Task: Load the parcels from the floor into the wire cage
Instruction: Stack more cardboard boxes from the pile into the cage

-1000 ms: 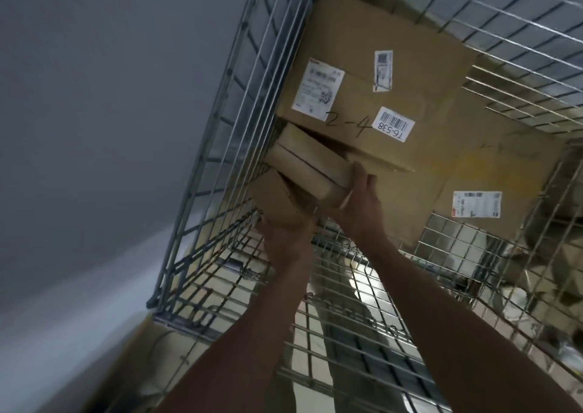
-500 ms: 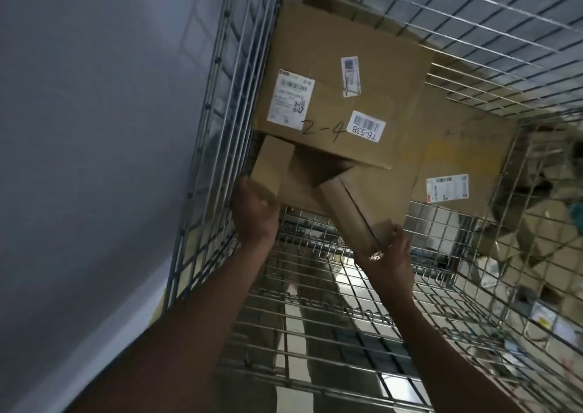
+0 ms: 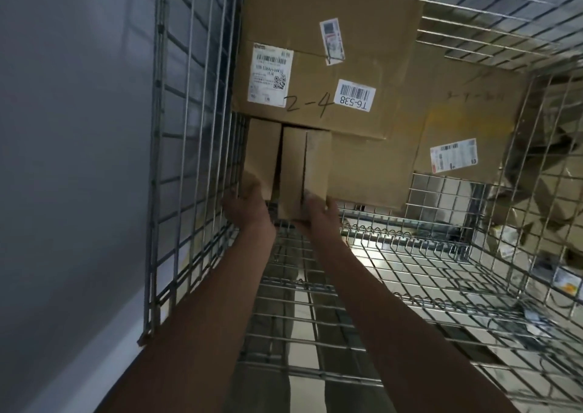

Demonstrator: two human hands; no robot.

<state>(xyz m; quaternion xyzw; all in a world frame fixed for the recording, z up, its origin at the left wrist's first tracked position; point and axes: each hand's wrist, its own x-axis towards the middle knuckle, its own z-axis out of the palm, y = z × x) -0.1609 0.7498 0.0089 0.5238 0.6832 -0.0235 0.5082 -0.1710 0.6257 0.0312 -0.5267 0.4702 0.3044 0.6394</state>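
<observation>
A: Where are the parcels sitting?

B: 2 small brown boxes stand side by side inside the wire cage (image 3: 195, 129), at about 11 o'clock from the hands. The left small box (image 3: 262, 154) is tight against the cage's left mesh wall; the right small box (image 3: 304, 170) is just beside it, a dark gap between them. Both tuck under the edge of the large box marked 2-4 (image 3: 315, 65).

A: And the hands?

B: The left hand (image 3: 247, 206) grips the near end of the left small box, fingers curled over its corner. The right hand (image 3: 317, 211) holds the near end of the right small box, fingers wrapped on its end; how far they wrap underneath I cannot tell.

A: Anything else in there?

B: At 2 o'clock, a flat carton with a white label (image 3: 454, 155) leans behind the large one
</observation>
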